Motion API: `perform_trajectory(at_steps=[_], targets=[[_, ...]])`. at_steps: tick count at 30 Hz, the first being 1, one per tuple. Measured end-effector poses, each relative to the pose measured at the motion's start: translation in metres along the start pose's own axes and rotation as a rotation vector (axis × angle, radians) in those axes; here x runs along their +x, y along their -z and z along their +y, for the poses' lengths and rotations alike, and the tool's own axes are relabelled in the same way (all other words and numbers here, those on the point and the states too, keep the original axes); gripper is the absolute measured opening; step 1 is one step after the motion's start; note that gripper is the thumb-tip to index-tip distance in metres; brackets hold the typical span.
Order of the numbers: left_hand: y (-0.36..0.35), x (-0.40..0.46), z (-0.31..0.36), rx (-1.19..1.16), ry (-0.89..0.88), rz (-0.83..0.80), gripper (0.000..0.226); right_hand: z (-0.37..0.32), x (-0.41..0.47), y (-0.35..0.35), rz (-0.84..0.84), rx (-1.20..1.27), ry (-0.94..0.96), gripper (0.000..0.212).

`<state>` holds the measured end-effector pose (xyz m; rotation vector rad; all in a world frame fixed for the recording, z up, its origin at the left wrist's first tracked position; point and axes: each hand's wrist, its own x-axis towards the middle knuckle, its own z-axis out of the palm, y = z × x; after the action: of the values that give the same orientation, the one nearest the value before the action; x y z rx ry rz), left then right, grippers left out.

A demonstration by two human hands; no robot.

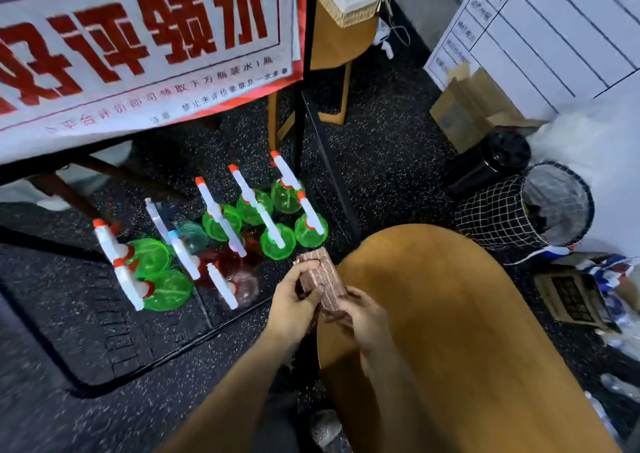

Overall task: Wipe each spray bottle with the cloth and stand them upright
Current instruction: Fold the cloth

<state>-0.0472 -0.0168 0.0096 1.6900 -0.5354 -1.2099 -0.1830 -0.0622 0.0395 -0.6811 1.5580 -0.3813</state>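
Several spray bottles stand upright on the dark speckled floor, seen from above. Most are green with white sprayers and orange tips, such as the green bottle (277,242) nearest my hands and the green bottle (166,289) at the front left. A red bottle (225,262) and a teal bottle (190,236) stand among them. A folded reddish-brown cloth (323,277) is held over the edge of a tan stool. My left hand (294,302) grips its left side and my right hand (360,312) holds its lower end.
The tan stool seat (450,331) fills the lower right. A black stand leg (329,161) runs beside the bottles, under a white sign with red characters (138,43). A checked waste bin (530,206), cardboard boxes (464,106) and a black floor mat (104,331) lie around.
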Motion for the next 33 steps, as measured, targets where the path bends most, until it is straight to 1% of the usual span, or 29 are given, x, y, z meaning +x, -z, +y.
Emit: perform_trajectory(at_steps=[3,6,9,12,15,17,19,20,21,23,24,25,26,28,31,33], targets=[[-0.003,0.028,-0.013,0.065,0.028,0.003,0.046,-0.003,0.023,-0.006,0.071,-0.035,-0.007,0.025],[-0.01,0.05,-0.019,0.189,0.014,0.027,0.04,-0.007,0.041,-0.012,0.136,-0.032,-0.014,0.022],[-0.016,0.068,-0.024,0.352,-0.036,0.035,0.043,-0.007,0.06,-0.019,0.209,0.013,-0.036,0.02],[-0.019,0.081,-0.034,0.46,-0.064,0.039,0.045,-0.005,0.074,-0.022,0.264,0.062,-0.073,0.02],[-0.021,0.083,-0.035,0.588,-0.105,0.063,0.042,0.001,0.089,-0.023,0.338,0.039,-0.081,0.023],[-0.021,0.083,-0.036,0.601,-0.116,0.069,0.043,0.002,0.094,-0.024,0.392,-0.01,-0.078,0.017],[-0.019,0.082,-0.038,0.601,-0.118,0.068,0.043,-0.001,0.088,-0.025,0.483,-0.224,0.014,0.015],[-0.018,0.082,-0.038,0.617,-0.133,0.069,0.044,-0.003,0.083,-0.027,0.501,-0.331,0.117,0.015],[-0.018,0.083,-0.04,0.633,-0.156,0.071,0.044,-0.003,0.078,-0.029,0.483,-0.428,0.257,0.015],[-0.018,0.082,-0.041,0.665,-0.221,0.078,0.044,0.0,0.073,-0.034,0.377,-0.593,0.566,0.018],[-0.018,0.083,-0.042,0.684,-0.264,0.078,0.042,0.004,0.075,-0.036,0.315,-0.675,0.69,0.027],[-0.017,0.084,-0.044,0.707,-0.313,0.074,0.041,0.008,0.078,-0.037,0.271,-0.747,0.763,0.039],[-0.016,0.085,-0.046,0.733,-0.356,0.062,0.041,0.011,0.082,-0.037,0.248,-0.801,0.79,0.049],[-0.013,0.086,-0.047,0.761,-0.398,0.013,0.042,0.015,0.085,-0.039,0.247,-0.886,0.778,0.06],[-0.011,0.088,-0.048,0.741,-0.39,-0.049,0.038,0.019,0.084,-0.042,0.261,-0.963,0.735,0.064],[-0.011,0.086,-0.046,0.714,-0.352,-0.072,0.037,0.018,0.085,-0.044,0.26,-0.949,0.709,0.061]])
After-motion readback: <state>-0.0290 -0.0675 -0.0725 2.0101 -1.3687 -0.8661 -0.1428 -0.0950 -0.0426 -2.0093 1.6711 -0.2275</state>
